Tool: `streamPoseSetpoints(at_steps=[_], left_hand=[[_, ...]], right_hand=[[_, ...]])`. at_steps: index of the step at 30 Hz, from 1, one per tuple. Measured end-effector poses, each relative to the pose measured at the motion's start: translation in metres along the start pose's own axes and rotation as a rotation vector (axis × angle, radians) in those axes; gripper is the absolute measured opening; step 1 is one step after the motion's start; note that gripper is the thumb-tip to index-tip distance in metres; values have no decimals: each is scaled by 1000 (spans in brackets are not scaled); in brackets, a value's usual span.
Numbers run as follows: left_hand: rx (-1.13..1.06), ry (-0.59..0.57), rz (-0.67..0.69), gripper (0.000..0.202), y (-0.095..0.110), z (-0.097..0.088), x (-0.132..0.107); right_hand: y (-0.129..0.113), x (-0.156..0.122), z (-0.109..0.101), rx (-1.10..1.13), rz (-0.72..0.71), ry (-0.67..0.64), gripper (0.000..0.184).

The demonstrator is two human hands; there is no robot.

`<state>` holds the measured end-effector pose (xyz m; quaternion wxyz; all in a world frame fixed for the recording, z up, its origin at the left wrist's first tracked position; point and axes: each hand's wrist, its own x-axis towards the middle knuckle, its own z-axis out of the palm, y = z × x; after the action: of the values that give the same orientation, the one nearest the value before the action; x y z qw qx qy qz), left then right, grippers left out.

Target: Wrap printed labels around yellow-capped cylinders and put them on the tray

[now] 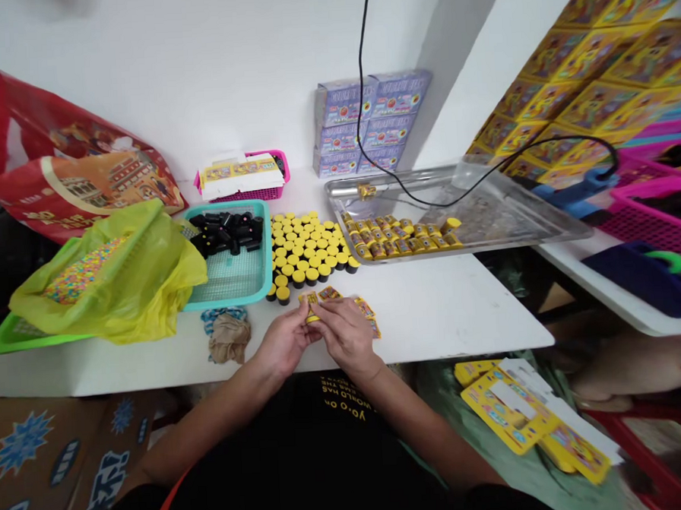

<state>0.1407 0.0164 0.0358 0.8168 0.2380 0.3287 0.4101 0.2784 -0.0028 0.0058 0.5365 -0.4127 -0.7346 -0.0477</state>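
Yellow label (310,305) pinched between left hand (285,341) and right hand (347,332), fingers (327,310) pressed together above the table (451,310); many capped tubes (306,249) stand bare; fewer wrapped tubes (397,237) lie on the tray (521,219).

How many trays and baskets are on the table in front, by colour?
Teal tray: 1
Green tray: 1
Pink basket: 1
Clear tray: 1
Total: 4
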Motion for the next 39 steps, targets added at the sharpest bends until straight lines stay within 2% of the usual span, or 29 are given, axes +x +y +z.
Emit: streamPoseSetpoints(at_steps=[5,8,11,14,18,25,29,33,39], left_hand=[[9,55,10,23,4,-4,0],[-12,1,28,20,10,-2,-1],[-16,-33,13,23,13,-1,-2],[19,18,54,24,11,-5,1],[-10,61,50,28,6,-10,5],[-16,99,71,31,7,-9,2],[-8,120,40,32,4,-10,2],[-31,122,12,32,-1,-11,2],[-43,56,-10,28,2,-13,0]], right_hand=[[0,-1,-1,-28,0,-40,25],[-2,0,-1,-31,46,-17,25],[-4,0,-1,-55,15,-20,25],[-6,-1,0,-46,-6,-11,29],[-8,-2,3,-15,73,-16,35],[-7,-2,6,-29,78,-46,30],[-6,-2,8,26,85,-35,24],[-3,-6,8,9,26,-33,20],[-3,-7,5,-31,100,-1,33]])
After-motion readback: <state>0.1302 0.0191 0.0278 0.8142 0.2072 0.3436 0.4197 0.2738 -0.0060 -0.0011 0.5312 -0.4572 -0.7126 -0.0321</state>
